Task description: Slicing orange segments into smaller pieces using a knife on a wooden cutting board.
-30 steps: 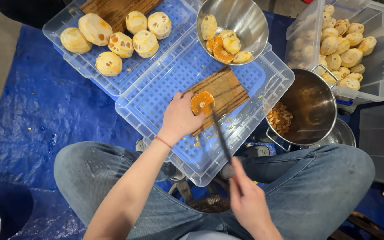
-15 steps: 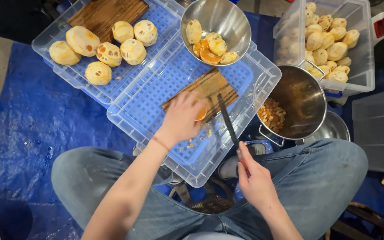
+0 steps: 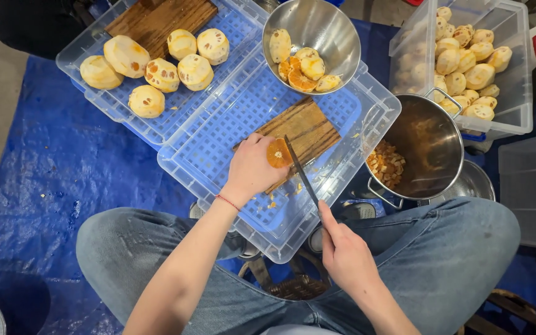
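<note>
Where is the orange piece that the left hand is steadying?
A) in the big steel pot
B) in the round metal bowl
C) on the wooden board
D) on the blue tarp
C: the left hand presses the orange piece onto the wooden board, and the knife in the right hand has its blade against it.

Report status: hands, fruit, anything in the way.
Left hand pins orange fruit piece on wooden board. Right hand grips knife, blade at fruit. Nothing blocking.

Left hand (image 3: pixel 250 169) steadies orange fruit (image 3: pixel 278 153) on wooden board (image 3: pixel 302 133); right hand (image 3: pixel 344 253) holds knife (image 3: pixel 300 171)
</note>
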